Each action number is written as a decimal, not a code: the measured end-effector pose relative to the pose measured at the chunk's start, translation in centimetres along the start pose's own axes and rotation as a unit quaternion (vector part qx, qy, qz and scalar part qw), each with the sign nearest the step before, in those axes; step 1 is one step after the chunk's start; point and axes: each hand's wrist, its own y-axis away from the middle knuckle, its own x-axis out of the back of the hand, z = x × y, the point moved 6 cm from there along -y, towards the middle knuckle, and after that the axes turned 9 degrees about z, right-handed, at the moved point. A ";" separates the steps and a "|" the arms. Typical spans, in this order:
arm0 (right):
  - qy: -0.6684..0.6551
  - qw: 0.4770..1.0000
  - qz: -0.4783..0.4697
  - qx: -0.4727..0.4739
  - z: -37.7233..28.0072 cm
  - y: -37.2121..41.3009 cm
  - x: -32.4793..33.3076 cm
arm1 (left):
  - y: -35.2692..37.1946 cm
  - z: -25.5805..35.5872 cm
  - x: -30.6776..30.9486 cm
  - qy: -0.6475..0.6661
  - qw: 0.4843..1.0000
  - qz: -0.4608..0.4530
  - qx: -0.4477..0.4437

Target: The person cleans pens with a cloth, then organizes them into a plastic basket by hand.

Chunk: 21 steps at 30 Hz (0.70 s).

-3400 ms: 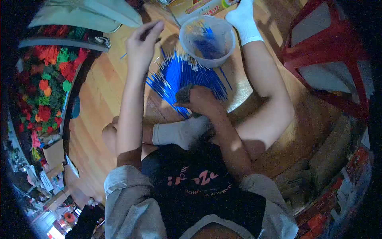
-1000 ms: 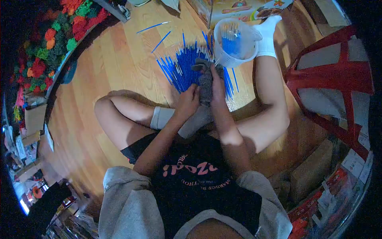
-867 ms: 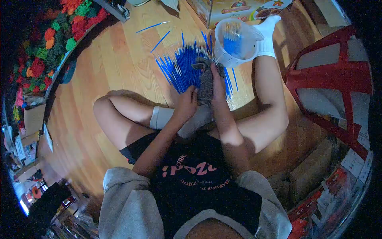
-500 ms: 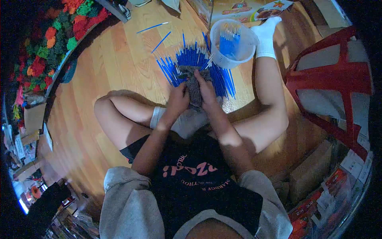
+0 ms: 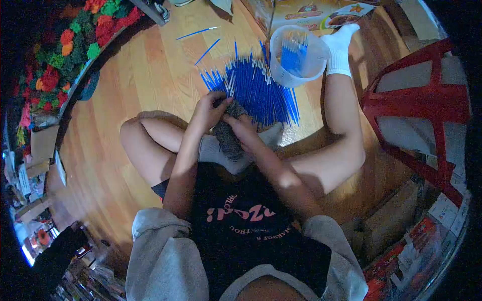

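I sit cross-legged on a wooden floor. Both hands meet over a grey cloth just above my sock. My left hand pinches the cloth's upper end, where a thin blue stick with a white tip pokes out. My right hand grips the cloth from the right. A fan-shaped pile of blue sticks lies on the floor right beyond my hands. A clear plastic cup holding several blue sticks stands at the pile's far right, near my outstretched foot.
Two loose blue sticks lie further out on the floor. A red plastic stool stands to my right. A bin of red, orange and green pom-pom flowers sits at the left. A printed cardboard box lies beyond the cup.
My hands and the grey cloth have drawn back from the stick pile toward my sock and shifted left. Earlier, my left hand was raised alone above the pile.
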 end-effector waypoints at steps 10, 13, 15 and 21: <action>0.129 0.990 -0.048 -0.022 -1.6 -0.8 0.3 | 0.5 -1.5 0.3 0.212 0.954 0.010 0.212; 0.139 0.987 -0.084 0.001 -0.5 -1.6 0.1 | 0.0 -2.4 2.2 0.242 0.936 0.071 0.247; 0.127 0.986 -0.105 0.021 -0.4 -1.9 0.1 | -0.5 -2.5 3.5 0.341 0.900 0.131 0.237; 0.065 0.993 -0.102 -0.004 -3.9 -0.2 1.5 | -3.5 -4.0 10.4 0.410 0.879 0.221 0.103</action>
